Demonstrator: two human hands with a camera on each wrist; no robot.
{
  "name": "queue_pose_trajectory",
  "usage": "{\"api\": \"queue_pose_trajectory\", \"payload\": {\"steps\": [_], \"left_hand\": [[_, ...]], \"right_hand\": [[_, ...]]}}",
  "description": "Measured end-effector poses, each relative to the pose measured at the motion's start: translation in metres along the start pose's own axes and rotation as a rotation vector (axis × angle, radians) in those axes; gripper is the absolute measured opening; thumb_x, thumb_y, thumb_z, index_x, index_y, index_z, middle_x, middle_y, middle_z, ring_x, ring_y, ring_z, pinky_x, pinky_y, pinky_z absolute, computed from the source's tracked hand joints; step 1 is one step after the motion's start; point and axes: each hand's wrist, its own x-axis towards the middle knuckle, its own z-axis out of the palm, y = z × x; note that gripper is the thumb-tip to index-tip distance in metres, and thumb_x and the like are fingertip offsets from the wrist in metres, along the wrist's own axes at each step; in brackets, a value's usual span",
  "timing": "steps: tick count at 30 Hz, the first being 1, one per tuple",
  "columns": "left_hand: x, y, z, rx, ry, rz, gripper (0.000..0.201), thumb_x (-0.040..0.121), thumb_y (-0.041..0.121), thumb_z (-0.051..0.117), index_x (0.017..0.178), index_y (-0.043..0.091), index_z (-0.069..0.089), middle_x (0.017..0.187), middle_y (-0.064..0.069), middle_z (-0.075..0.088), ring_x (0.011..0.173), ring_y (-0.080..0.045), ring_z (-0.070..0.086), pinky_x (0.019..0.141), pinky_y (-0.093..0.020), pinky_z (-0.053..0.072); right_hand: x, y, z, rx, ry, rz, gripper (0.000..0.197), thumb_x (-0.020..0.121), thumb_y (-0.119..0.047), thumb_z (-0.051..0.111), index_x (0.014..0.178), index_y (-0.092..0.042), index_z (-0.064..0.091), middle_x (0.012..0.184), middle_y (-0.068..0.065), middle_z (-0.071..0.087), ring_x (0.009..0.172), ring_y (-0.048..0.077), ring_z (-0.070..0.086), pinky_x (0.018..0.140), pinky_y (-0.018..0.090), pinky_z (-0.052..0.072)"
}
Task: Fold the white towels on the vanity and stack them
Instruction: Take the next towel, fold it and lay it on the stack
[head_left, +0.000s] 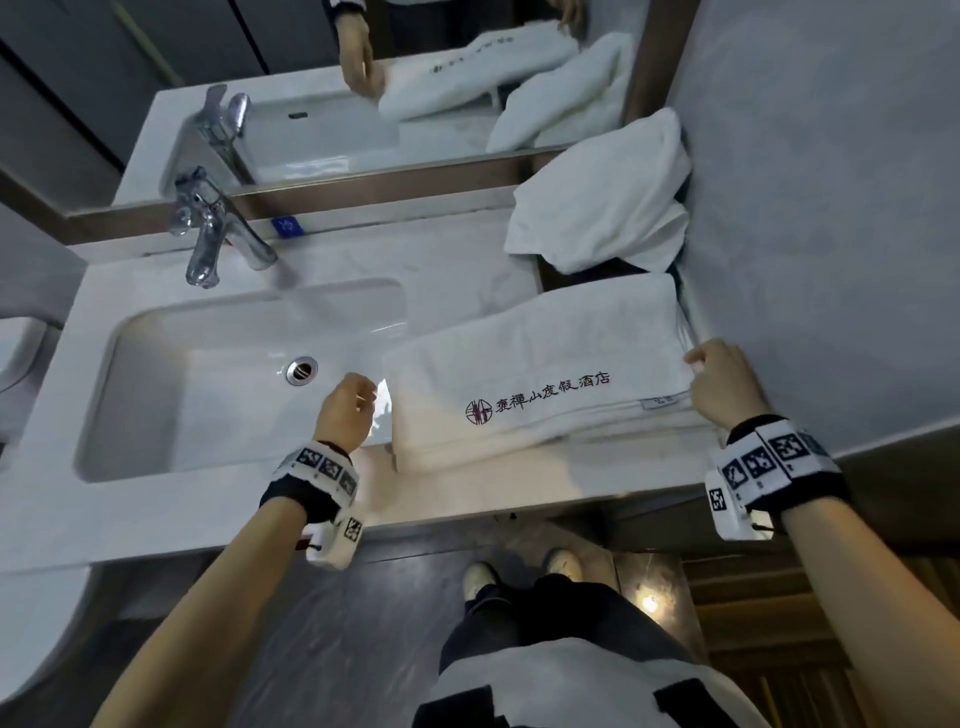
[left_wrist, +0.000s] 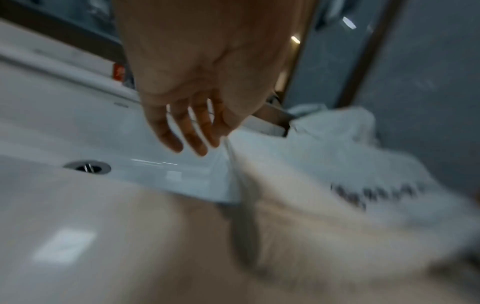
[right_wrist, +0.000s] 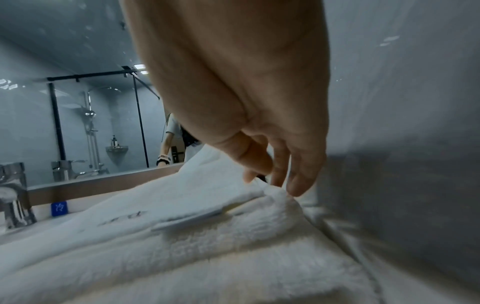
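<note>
A white towel with a dark red logo (head_left: 545, 364) lies folded lengthwise on the vanity top (head_left: 467, 493), to the right of the sink. My right hand (head_left: 696, 361) is at its right end against the wall. In the right wrist view its thumb and fingers (right_wrist: 265, 179) pinch the edge of the logo towel (right_wrist: 182, 236). My left hand (head_left: 366, 392) hovers at the towel's left end over the basin's right rim. Its fingers (left_wrist: 194, 142) hang relaxed and hold nothing, just beside the towel's edge (left_wrist: 337, 164). A second white towel (head_left: 597, 208) sits crumpled in the back right corner.
The sink basin (head_left: 208, 395) with its drain (head_left: 301, 370) fills the left of the vanity, and a chrome faucet (head_left: 213, 239) stands behind it. A mirror (head_left: 363, 104) runs along the back. A grey wall (head_left: 831, 208) closes the right side. A small blue tag (head_left: 287, 226) sits on the back ledge.
</note>
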Motion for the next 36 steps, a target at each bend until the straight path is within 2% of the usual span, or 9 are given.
{"api": "queue_pose_trajectory", "payload": {"steps": [2,4,7,13,18,23,25,27,36], "left_hand": [[0.013,0.011,0.003,-0.184,-0.079,-0.217,0.029,0.096,0.025,0.048,0.113,0.002,0.052,0.106,-0.011,0.061,0.102,-0.028,0.058,0.094,-0.034,0.045],[0.023,0.023,0.008,-0.340,-0.177,-0.344,0.036,0.094,0.041,0.048,0.086,0.007,0.055,0.088,-0.009,0.059,0.083,-0.025,0.057,0.091,-0.033,0.043],[0.030,0.032,0.014,-0.457,-0.218,-0.432,0.040,0.091,0.046,0.052,0.074,0.010,0.048,0.083,-0.006,0.052,0.077,-0.021,0.055,0.081,-0.031,0.046],[0.040,0.044,0.018,-0.518,-0.114,-0.306,0.047,0.097,0.032,0.047,0.131,0.000,0.039,0.121,-0.012,0.050,0.115,-0.026,0.051,0.107,-0.044,0.039],[0.056,0.054,0.013,-0.369,0.014,-0.181,0.023,0.096,0.022,0.047,0.113,0.008,0.043,0.108,-0.013,0.051,0.100,-0.024,0.051,0.087,-0.034,0.040],[0.071,0.060,0.013,-0.138,-0.040,-0.234,0.048,0.090,0.021,0.060,0.128,-0.005,0.045,0.129,-0.020,0.051,0.121,-0.033,0.050,0.102,-0.036,0.038],[0.079,0.060,0.013,-0.218,-0.115,-0.259,0.029,0.092,0.023,0.058,0.101,-0.005,0.058,0.104,-0.025,0.056,0.101,-0.033,0.056,0.089,-0.035,0.043],[0.083,0.062,0.011,-0.348,-0.122,-0.293,0.031,0.092,0.026,0.057,0.068,0.010,0.046,0.081,-0.016,0.046,0.078,-0.025,0.046,0.074,-0.031,0.038],[0.082,0.057,0.013,-0.347,-0.205,-0.359,0.034,0.092,0.038,0.052,0.086,0.005,0.051,0.087,-0.011,0.051,0.081,-0.024,0.050,0.080,-0.033,0.045]], "right_hand": [[0.008,-0.012,-0.004,0.098,0.003,0.046,0.032,0.091,-0.011,0.046,0.123,-0.005,0.047,0.131,0.021,0.048,0.120,0.036,0.047,0.102,0.041,0.039],[0.019,-0.024,-0.007,0.201,-0.020,0.089,0.043,0.094,-0.022,0.049,0.130,0.000,0.042,0.134,0.021,0.049,0.121,0.036,0.048,0.100,0.039,0.038],[0.036,-0.034,-0.011,0.323,-0.022,0.115,0.040,0.092,-0.029,0.054,0.113,0.006,0.056,0.109,0.019,0.061,0.105,0.032,0.059,0.086,0.036,0.045],[0.061,-0.039,-0.021,0.363,-0.186,0.130,0.047,0.092,-0.037,0.055,0.120,0.001,0.058,0.124,0.019,0.061,0.113,0.036,0.058,0.102,0.048,0.044],[0.070,-0.042,-0.019,0.421,0.005,0.065,0.041,0.089,-0.027,0.061,0.121,-0.001,0.054,0.124,0.020,0.059,0.113,0.035,0.057,0.099,0.047,0.046],[0.079,-0.048,-0.014,0.332,0.076,0.008,0.042,0.084,-0.022,0.065,0.120,-0.003,0.055,0.120,0.018,0.060,0.113,0.033,0.055,0.097,0.046,0.046],[0.085,-0.052,-0.015,0.419,0.022,0.043,0.035,0.087,-0.026,0.063,0.113,-0.003,0.060,0.114,0.017,0.065,0.106,0.032,0.061,0.093,0.043,0.050],[0.090,-0.055,-0.016,0.465,-0.029,0.088,0.032,0.089,-0.032,0.059,0.102,-0.004,0.065,0.110,0.016,0.068,0.101,0.032,0.064,0.090,0.040,0.050],[0.089,-0.054,-0.009,0.466,-0.138,0.086,0.043,0.090,-0.036,0.058,0.124,-0.010,0.057,0.124,0.010,0.062,0.110,0.029,0.060,0.098,0.041,0.047]]}}
